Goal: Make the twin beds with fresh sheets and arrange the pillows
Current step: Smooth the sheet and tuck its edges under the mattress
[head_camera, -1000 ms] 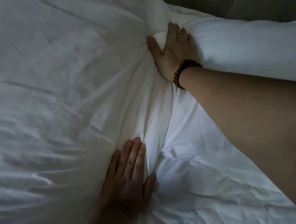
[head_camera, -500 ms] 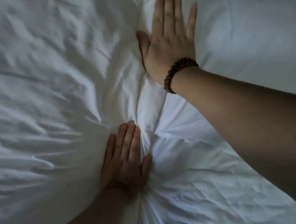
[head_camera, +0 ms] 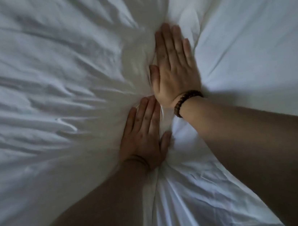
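White wrinkled cotton sheet (head_camera: 194, 205) fills lower centre of frame, bunched toward the middle. Left hand (head_camera: 144, 138) lies flat just above it, fingers straight, gripping nothing, pressing the crease beside the puffy white crumpled duvet (head_camera: 46, 88) at left. Right hand (head_camera: 175, 71), brown wooden bead bracelet (head_camera: 186, 101) at the wrist, presses flat-fingered further up at centre, against the smooth white pillow (head_camera: 247, 33) at upper right.

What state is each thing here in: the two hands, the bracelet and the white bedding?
Left hand: flat, fingers straight, pressing on the fabric.
Right hand: flat, fingers straight, pressing on the fabric farther up.
Bead bracelet: worn on the right wrist.
White bedding: wrinkled, with folds gathering toward the hands.
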Demonstrator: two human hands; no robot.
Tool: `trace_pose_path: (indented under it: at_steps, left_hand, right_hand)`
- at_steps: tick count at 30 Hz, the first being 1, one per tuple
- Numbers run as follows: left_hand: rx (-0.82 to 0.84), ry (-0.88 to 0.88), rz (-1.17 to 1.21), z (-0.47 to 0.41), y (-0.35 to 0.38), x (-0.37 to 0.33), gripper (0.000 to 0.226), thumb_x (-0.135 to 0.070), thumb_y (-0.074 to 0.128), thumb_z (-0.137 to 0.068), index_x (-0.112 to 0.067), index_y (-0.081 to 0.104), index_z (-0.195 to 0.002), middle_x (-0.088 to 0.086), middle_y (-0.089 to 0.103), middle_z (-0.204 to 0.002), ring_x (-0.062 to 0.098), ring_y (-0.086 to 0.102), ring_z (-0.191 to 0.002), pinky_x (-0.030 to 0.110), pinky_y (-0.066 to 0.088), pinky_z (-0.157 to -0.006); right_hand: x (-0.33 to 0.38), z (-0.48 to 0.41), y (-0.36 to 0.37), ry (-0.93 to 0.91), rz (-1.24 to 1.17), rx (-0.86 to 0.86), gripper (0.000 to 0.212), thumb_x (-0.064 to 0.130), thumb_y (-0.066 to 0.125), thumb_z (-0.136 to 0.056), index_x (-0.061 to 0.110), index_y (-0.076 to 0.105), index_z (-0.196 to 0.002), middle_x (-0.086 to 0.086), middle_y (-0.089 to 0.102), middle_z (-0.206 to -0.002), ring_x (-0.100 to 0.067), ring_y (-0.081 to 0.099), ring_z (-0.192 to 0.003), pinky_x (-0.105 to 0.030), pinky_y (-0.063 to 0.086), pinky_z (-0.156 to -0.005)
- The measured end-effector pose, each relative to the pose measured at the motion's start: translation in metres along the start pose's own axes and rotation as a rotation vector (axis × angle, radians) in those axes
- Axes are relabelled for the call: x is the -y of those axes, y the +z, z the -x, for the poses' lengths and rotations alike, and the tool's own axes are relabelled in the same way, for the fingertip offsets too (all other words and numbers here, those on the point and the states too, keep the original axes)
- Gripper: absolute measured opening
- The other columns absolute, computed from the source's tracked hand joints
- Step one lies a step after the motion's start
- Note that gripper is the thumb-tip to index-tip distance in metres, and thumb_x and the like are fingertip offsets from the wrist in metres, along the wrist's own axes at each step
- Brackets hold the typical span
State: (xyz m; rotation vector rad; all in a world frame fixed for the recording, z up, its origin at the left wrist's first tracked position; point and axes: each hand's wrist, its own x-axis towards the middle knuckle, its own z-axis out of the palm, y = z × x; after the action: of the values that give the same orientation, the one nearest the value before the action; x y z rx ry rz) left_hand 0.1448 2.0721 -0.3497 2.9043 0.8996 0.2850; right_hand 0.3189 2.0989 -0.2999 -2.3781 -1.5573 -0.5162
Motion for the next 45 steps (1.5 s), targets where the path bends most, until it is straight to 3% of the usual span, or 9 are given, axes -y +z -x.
trace_pose_path:
  at_steps: [9,17,27,32,36,39,41,45]
  left_hand:
    - [0.07,-0.057,0.063,0.016,-0.021,-0.015,0.067,-0.043,0.036,-0.102,-0.005,0.028,-0.157,0.01,0.021,-0.166,0.023,0.011,-0.155,0.044,0.009,-0.125]
    - [0.208,-0.186,0.163,0.16,-0.067,-0.047,0.066,-0.037,0.037,-0.103,-0.01,0.02,-0.16,0.004,0.013,-0.168,0.018,0.005,-0.156,0.044,0.015,-0.125]
    - [0.165,-0.145,0.072,0.183,-0.03,-0.04,0.068,-0.036,0.039,-0.098,-0.006,0.025,-0.158,0.009,0.018,-0.167,0.024,0.012,-0.155,0.046,0.015,-0.125]
    - [0.117,-0.136,0.091,0.187,-0.026,-0.039,0.068,-0.037,0.038,-0.098,-0.008,0.024,-0.159,0.008,0.016,-0.167,0.023,0.01,-0.156,0.046,0.015,-0.125]
    - [0.07,-0.129,0.085,0.192,-0.024,-0.037,0.07,-0.038,0.04,-0.097,-0.007,0.025,-0.158,0.009,0.018,-0.167,0.024,0.012,-0.155,0.047,0.015,-0.124]
    - [0.026,-0.121,0.096,0.191,-0.027,-0.038,0.068,-0.039,0.038,-0.098,-0.006,0.028,-0.157,0.01,0.022,-0.166,0.024,0.015,-0.155,0.047,0.016,-0.124]
    - [0.011,-0.136,0.117,0.192,-0.029,-0.038,0.068,-0.039,0.038,-0.097,-0.006,0.031,-0.156,0.01,0.027,-0.164,0.025,0.019,-0.154,0.046,0.016,-0.124]
    - [0.012,-0.17,0.106,0.195,-0.039,-0.044,0.063,-0.037,0.037,-0.1,-0.006,0.036,-0.154,0.011,0.033,-0.162,0.025,0.024,-0.152,0.044,0.015,-0.125]
  right_hand:
    - [-0.005,0.003,0.011,0.018,-0.024,0.007,0.064,0.035,0.024,-0.103,0.005,0.015,-0.158,-0.014,0.012,-0.166,-0.028,0.008,-0.154,-0.043,0.006,-0.125]
    - [0.004,0.004,-0.002,0.019,0.045,0.039,0.063,0.035,0.02,-0.105,0.002,0.014,-0.158,-0.016,0.013,-0.165,-0.032,0.01,-0.153,-0.046,0.009,-0.124]
    - [0.002,0.009,0.014,0.037,0.124,0.063,0.067,0.043,0.012,-0.103,0.003,0.034,-0.152,-0.019,0.035,-0.157,-0.032,0.029,-0.148,-0.044,0.013,-0.124]
    - [0.012,0.009,-0.007,0.079,0.185,0.073,0.067,0.044,0.011,-0.102,0.004,0.034,-0.151,-0.02,0.037,-0.155,-0.034,0.03,-0.146,-0.045,0.011,-0.124]
    - [0.038,0.025,-0.03,0.112,0.116,0.136,0.069,0.041,0.016,-0.101,0.001,0.016,-0.157,-0.017,0.016,-0.164,-0.031,0.011,-0.153,-0.046,0.003,-0.125]
    - [0.072,0.077,-0.044,-0.007,0.009,0.358,0.071,0.041,0.018,-0.103,-0.001,0.001,-0.157,-0.019,-0.004,-0.165,-0.033,-0.005,-0.153,-0.046,-0.002,-0.124]
    - [0.089,0.121,-0.047,-0.086,-0.057,0.458,0.071,0.043,0.018,-0.104,0.001,-0.001,-0.157,-0.017,-0.008,-0.165,-0.031,-0.009,-0.153,-0.045,-0.004,-0.124]
    - [0.087,0.151,-0.049,-0.06,-0.096,0.499,0.069,0.045,0.014,-0.104,0.006,-0.004,-0.158,-0.01,-0.01,-0.167,-0.024,-0.011,-0.153,-0.042,-0.006,-0.124]
